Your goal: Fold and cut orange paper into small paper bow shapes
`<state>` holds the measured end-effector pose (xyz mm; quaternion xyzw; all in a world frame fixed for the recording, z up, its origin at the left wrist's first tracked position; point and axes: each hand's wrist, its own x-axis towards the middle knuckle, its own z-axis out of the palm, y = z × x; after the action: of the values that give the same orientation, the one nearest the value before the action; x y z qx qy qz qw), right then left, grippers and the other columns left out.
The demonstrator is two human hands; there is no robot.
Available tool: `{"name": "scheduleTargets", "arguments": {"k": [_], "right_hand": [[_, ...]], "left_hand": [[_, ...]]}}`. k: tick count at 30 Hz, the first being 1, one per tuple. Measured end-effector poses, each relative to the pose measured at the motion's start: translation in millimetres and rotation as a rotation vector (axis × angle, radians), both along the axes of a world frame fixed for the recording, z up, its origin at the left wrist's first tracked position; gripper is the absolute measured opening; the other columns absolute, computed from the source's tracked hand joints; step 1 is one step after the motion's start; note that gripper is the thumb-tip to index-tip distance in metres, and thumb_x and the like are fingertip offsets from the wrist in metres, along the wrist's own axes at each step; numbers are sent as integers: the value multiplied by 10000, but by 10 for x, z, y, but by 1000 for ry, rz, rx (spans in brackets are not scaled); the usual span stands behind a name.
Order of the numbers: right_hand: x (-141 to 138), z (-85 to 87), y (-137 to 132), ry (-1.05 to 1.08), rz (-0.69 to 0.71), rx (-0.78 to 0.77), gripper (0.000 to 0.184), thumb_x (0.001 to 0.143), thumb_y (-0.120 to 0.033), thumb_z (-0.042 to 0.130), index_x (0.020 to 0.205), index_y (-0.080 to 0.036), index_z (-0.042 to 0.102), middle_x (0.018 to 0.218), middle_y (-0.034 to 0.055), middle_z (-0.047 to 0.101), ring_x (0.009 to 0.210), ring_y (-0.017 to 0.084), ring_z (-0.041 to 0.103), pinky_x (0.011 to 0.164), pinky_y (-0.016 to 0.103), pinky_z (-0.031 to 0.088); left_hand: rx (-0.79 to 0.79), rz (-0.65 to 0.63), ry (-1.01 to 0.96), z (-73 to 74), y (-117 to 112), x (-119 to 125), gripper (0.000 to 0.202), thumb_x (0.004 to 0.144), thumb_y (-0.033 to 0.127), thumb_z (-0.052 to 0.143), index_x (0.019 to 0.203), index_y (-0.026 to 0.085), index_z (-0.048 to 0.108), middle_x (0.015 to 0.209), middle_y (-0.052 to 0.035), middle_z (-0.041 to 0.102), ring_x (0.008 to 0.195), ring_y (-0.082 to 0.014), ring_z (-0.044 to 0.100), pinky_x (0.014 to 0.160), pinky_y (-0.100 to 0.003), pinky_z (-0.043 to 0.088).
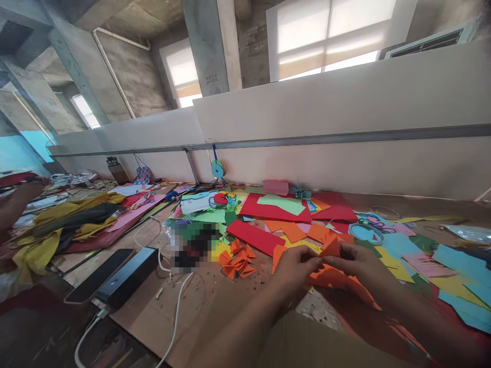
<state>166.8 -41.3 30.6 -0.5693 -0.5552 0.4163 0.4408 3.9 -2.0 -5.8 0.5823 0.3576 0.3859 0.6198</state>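
Note:
Both of my hands meet over the table at lower centre, pinching one piece of folded orange paper (330, 248). My left hand (294, 266) grips its left side with thumb and fingers closed. My right hand (358, 263) holds the right side, fingers curled around it. More orange paper (330, 278) lies under the hands. A small pile of finished orange folded shapes (236, 259) sits just left of my left hand.
Red sheets (255, 236), green, blue and yellow paper cover the table. A black power bank (128, 276) and phone (97, 276) with white cable lie at lower left. Yellow and black cloth (61, 225) lies far left, near another person's arm (13, 204). A white partition (345, 153) runs behind.

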Motion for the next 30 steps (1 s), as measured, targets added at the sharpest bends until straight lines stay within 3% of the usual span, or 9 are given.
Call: {"name": "scheduleTargets", "arguments": {"k": [3,7,15,20,27,30], "right_hand": [[-11,-2,4,75,20,-53,297,670,-487,734,670,-201,653,614,-7,559,551,138,449,499,259,333],[10,-87,27,198,31,-50,295,707,-445,739,630,-199,597,585,-39,471,548,117,381,514,250,309],[43,-166,17,316,114,-39,241,792,-408,699,700,-205,609,637,-27,513,597,142,429,563,274,346],[35,-178,32,367,89,-54,231,780,-398,722,705,-205,621,631,-34,533,590,135,423,588,279,357],[23,-132,11,369,64,-35,200,789,-354,714,690,-199,638,641,-29,538,604,132,421,600,277,360],[33,-150,22,368,60,-27,186,786,-349,719,699,-202,644,661,-24,565,611,135,436,601,274,366]], "left_hand": [[0,23,18,44,-18,-4,149,757,296,650,723,158,608,719,-33,631,716,-168,581,674,-264,409],[-49,51,-106,92,-53,18,232,749,371,655,715,153,587,667,-22,600,659,-149,544,660,-258,400],[-65,34,-157,121,-93,45,284,690,405,720,717,145,609,701,-27,600,695,-152,541,683,-254,389],[-74,25,-215,163,-83,31,293,738,428,678,712,145,605,668,-20,588,655,-142,525,672,-252,389],[-66,3,-238,40,-60,93,342,828,479,587,749,146,587,675,-31,605,624,-141,533,652,-260,375],[-30,-18,-260,16,-70,109,296,814,432,633,782,142,588,717,-26,596,666,-141,538,666,-253,386]]}}
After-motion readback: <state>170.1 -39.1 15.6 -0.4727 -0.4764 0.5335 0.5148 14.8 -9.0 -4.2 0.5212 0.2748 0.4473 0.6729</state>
